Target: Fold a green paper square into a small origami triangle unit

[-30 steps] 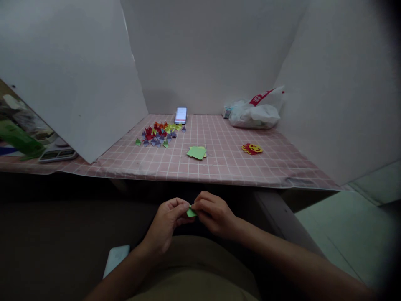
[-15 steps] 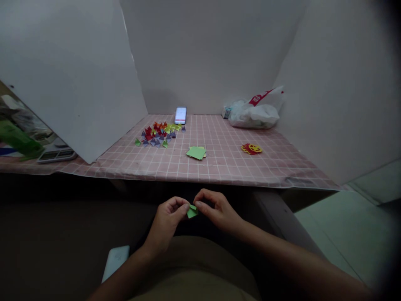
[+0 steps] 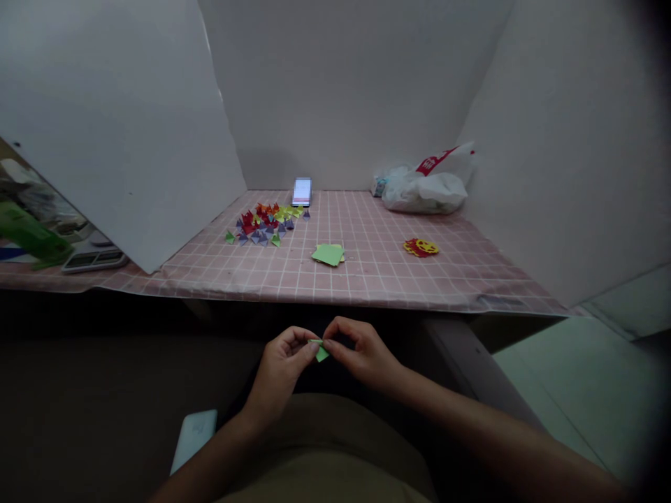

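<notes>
A small folded piece of green paper (image 3: 321, 354) is held above my lap, in front of the table edge. My left hand (image 3: 283, 360) pinches its left side between thumb and fingers. At its upper right corner, the thumb and forefinger of my right hand (image 3: 361, 349) are closed on the paper. My fingertips cover part of the folds. On the table ahead lies a stack of square paper sheets (image 3: 328, 255) with a green one on top. Farther left stand several small folded paper pieces (image 3: 265, 225) in red, orange, yellow, purple and green.
A lit phone (image 3: 302, 192) leans at the back of the pink checked table (image 3: 377, 279). Red and yellow cut-outs (image 3: 421, 247) lie to the right, a white plastic bag (image 3: 427, 188) behind them. White panels (image 3: 131, 126) enclose the sides. A white device (image 3: 195, 436) lies by my left forearm.
The upper part of the green paper is now pressed flatter, and less of the paper shows. My right fingertips have moved slightly left, closer to my left thumb.
</notes>
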`<state>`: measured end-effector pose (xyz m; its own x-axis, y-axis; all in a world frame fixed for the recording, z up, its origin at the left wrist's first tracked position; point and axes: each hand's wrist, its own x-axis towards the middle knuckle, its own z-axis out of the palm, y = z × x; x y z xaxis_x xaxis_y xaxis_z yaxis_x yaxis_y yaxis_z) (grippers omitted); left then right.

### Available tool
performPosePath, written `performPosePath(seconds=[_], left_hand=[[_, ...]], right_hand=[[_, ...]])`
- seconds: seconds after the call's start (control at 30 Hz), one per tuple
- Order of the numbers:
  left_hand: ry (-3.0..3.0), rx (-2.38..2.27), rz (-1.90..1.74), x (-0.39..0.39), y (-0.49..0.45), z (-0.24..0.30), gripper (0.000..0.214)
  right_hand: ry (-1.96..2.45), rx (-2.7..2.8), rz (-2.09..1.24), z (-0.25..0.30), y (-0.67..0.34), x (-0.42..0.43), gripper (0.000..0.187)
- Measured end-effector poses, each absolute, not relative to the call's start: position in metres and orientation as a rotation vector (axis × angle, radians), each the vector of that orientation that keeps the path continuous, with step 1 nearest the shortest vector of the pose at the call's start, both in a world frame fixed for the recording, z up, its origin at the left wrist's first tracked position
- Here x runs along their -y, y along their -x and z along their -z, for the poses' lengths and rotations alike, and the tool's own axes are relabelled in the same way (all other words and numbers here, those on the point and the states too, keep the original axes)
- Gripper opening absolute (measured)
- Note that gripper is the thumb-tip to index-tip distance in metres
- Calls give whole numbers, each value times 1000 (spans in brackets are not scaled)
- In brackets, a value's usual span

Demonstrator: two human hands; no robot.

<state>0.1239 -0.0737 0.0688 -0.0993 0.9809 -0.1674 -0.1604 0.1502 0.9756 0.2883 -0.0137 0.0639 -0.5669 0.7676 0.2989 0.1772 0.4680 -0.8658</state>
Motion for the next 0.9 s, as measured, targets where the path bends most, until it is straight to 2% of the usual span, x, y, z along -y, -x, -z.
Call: performPosePath(seconds=[0.3,0.67,0.9], left_hand=[[-916,-1245,-1268,72,-123,-66,20],[-845,-1268,-1263,71,-124,-62,20],[-859,-1257,-1246,71,-124,-62,19]], right_hand=[[757,2009,-1060,-65,-285,16,8],[842,1849,-1422,-63,-285,8,8],[843,1828,-1448,-61,-285,8,7]])
